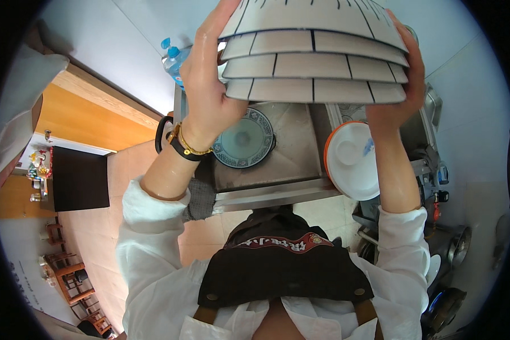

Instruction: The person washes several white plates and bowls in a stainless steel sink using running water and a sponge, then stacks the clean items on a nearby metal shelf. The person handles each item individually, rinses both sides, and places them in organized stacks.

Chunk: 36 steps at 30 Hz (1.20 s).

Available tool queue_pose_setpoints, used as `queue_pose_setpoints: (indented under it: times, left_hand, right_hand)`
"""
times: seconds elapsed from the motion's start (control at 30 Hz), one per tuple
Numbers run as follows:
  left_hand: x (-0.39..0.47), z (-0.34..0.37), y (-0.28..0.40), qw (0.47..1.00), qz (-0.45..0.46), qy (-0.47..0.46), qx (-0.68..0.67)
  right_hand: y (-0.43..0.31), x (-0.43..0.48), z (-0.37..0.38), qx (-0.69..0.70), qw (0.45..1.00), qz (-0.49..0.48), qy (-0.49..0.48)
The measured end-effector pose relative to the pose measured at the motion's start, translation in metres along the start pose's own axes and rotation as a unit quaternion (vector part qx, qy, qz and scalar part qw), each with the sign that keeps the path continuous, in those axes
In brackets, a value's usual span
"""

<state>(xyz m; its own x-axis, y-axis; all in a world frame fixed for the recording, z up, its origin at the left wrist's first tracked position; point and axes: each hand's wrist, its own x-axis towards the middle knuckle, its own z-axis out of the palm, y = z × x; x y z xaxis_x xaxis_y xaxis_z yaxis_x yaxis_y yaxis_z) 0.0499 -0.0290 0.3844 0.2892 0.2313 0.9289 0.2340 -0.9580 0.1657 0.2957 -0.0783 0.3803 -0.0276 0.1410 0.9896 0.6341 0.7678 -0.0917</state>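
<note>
Raised over a stainless steel sink [280, 191] is a stack of several white bowls [314, 66] with dark painted lines, rims towards me. My left hand [212, 80] grips the stack's left side, thumb under the lowest rim. On the right side my right hand [401, 93] holds it, its fingers partly hidden behind the bowls. Below my left hand, a blue-green plate [243, 138] with a patterned rim lies in the sink. White plates [352, 159], one edged in orange, rest at the sink's right side, beside my right forearm.
A blue pump bottle [175, 61] stands at the sink's back left corner. A grey cloth [199, 199] hangs at its front left. Metal containers [433, 106] are at the back right, and pans [446, 308] at the lower right. A wooden door frame [106, 91] lies left.
</note>
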Motion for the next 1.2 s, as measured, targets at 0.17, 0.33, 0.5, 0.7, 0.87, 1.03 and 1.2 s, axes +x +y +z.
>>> queue_pose_setpoints:
  times: [0.17,0.33,0.5,0.7,0.87,1.03,1.2]
  left_hand:
    - [0.017,0.014,0.023,1.000,-0.011,-0.023,-0.002]
    - [0.029,0.021,0.040,0.999,0.016,-0.037,-0.022]
    - [0.035,0.019,0.040,0.997,0.050,-0.030,0.044]
    - [0.031,0.024,0.035,1.000,-0.004,-0.010,-0.011]
    - [0.017,0.031,0.016,0.929,-0.277,-0.025,-0.245]
    - [-0.045,0.053,-0.016,0.632,-0.622,0.004,-0.462]
    - [-0.136,0.064,-0.043,0.416,-0.745,-0.081,-0.515]
  right_hand:
    - [0.000,-0.011,-0.016,-0.016,0.996,0.071,0.055]
    - [0.002,-0.006,-0.033,-0.031,0.997,0.007,0.075]
    - [0.008,-0.006,-0.040,-0.005,0.994,0.037,0.100]
    - [0.011,-0.010,-0.026,0.131,0.975,0.069,0.169]
    - [-0.024,0.036,-0.034,-0.032,0.966,0.225,-0.121]
    - [0.018,0.032,0.003,-0.248,0.843,0.281,-0.386]
    - [0.038,-0.016,0.030,-0.233,0.662,0.495,-0.513]
